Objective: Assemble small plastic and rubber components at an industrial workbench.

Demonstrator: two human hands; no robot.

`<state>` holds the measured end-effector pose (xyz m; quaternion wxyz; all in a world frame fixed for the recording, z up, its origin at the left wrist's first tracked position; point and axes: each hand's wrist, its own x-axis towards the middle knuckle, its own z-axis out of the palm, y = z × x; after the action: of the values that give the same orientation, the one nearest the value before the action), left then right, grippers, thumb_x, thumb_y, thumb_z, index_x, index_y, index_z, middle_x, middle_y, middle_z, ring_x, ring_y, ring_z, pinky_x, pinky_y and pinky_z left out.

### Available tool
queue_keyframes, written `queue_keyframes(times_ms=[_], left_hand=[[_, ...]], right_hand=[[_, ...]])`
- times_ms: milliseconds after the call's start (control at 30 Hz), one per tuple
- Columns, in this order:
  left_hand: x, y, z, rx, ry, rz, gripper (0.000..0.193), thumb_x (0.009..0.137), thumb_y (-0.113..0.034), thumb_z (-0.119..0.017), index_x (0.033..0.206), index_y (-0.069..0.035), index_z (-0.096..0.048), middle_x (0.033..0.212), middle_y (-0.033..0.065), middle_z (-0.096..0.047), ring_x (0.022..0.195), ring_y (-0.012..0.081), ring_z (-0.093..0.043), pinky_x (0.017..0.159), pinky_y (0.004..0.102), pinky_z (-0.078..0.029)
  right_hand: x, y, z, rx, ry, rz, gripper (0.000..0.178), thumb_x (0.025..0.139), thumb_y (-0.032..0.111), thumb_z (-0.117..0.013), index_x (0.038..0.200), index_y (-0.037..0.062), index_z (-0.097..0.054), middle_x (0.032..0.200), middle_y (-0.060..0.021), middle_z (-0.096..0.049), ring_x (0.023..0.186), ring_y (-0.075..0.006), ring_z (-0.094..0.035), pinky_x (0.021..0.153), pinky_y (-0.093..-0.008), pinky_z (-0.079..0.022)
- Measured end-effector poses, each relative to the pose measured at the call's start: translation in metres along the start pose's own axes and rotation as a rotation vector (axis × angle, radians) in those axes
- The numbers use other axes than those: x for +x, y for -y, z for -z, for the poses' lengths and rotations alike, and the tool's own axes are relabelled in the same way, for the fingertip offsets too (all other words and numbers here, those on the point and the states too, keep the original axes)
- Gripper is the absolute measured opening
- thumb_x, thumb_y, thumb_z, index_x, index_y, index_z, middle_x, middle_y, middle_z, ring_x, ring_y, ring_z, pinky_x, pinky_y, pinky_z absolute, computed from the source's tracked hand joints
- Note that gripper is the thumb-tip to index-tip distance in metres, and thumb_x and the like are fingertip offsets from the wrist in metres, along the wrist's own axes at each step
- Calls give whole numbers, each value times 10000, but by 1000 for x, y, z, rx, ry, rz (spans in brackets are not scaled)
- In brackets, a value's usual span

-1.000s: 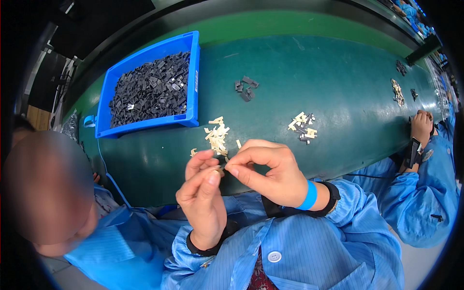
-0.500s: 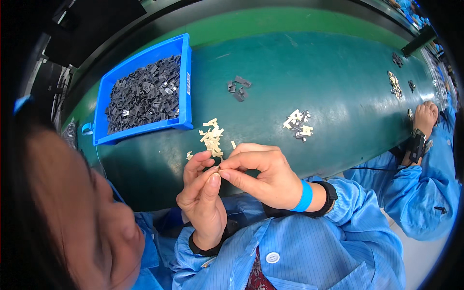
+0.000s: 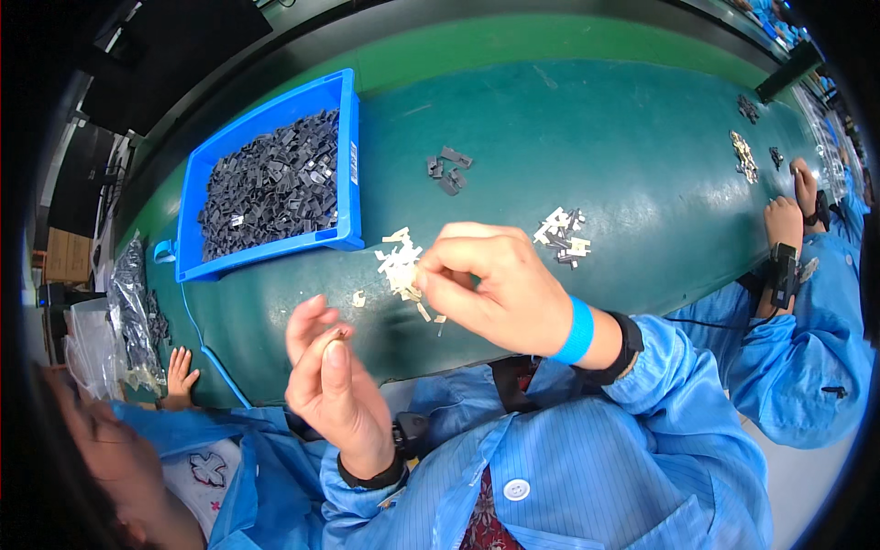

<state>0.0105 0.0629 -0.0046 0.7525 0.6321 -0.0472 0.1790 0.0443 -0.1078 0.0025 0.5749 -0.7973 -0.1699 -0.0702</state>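
Observation:
My left hand [image 3: 335, 390] is closed in a pinch, with a tiny dark piece [image 3: 340, 334] between thumb and forefinger. Its shape is too small to tell. My right hand [image 3: 500, 289], a blue band at its wrist, reaches over the right side of a pile of small cream plastic parts [image 3: 396, 268]. Thumb and forefinger meet there; what they pinch, if anything, cannot be made out. One cream part [image 3: 358, 299] lies apart, left of the pile. Farther right sits a mixed heap of cream and black parts [image 3: 561, 236].
A blue bin [image 3: 349, 151] full of dark plastic parts [image 3: 275, 183] stands on the green table [image 3: 623, 137]. Several dark pieces [image 3: 449, 170] lie beyond the cream pile. A co-worker's hand [image 3: 181, 374] rests at left near a clear bag [image 3: 133, 312]; another's hands [image 3: 784, 220] are at far right.
My hands have come apart: the right moved up to the cream pile, the left drew back leftward with the tiny piece. The co-worker at left moved back, and their hand now shows.

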Motion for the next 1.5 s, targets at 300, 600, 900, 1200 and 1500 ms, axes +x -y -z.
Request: queue_keyframes(times_ms=[300,600,900,1200,1500], left_hand=[[6,-12,21,978,233,-829,293,602,-7,-720,862,-119,-645,941,83,-468,842,233,-465,718,365,-411],[2,-11,19,1098,385,-1032,272,624,-35,-713,861,-149,-641,906,21,-473,801,190,-458,727,375,-379],[3,-11,16,1155,377,-1022,284,609,2,-708,853,-124,-638,923,50,-474,830,222,-471,737,396,-402],[3,-17,14,1143,475,-1055,244,620,-33,-698,839,-132,-651,920,40,-470,848,206,-466,761,388,-394],[1,-20,-1,1080,545,-1075,189,642,-90,-652,822,-144,-669,906,7,-484,850,167,-469,814,379,-364]], right_hand=[[20,-8,-1,-131,139,-128,78,758,77,-582,737,2,-579,713,-92,-580,603,-202,-576,536,-297,-449],[10,-13,1,16,128,105,93,772,85,-570,807,13,-616,713,-85,-614,684,-218,-592,617,-305,-458],[21,-30,0,28,132,20,117,780,103,-581,835,9,-624,805,-97,-607,782,-221,-583,674,-308,-455],[6,-11,13,434,441,-127,160,804,177,-609,822,19,-618,804,-59,-596,810,-168,-539,772,-309,-417],[-4,-1,32,294,478,-46,143,797,187,-610,769,48,-588,813,-46,-579,834,-189,-511,795,-311,-378]])
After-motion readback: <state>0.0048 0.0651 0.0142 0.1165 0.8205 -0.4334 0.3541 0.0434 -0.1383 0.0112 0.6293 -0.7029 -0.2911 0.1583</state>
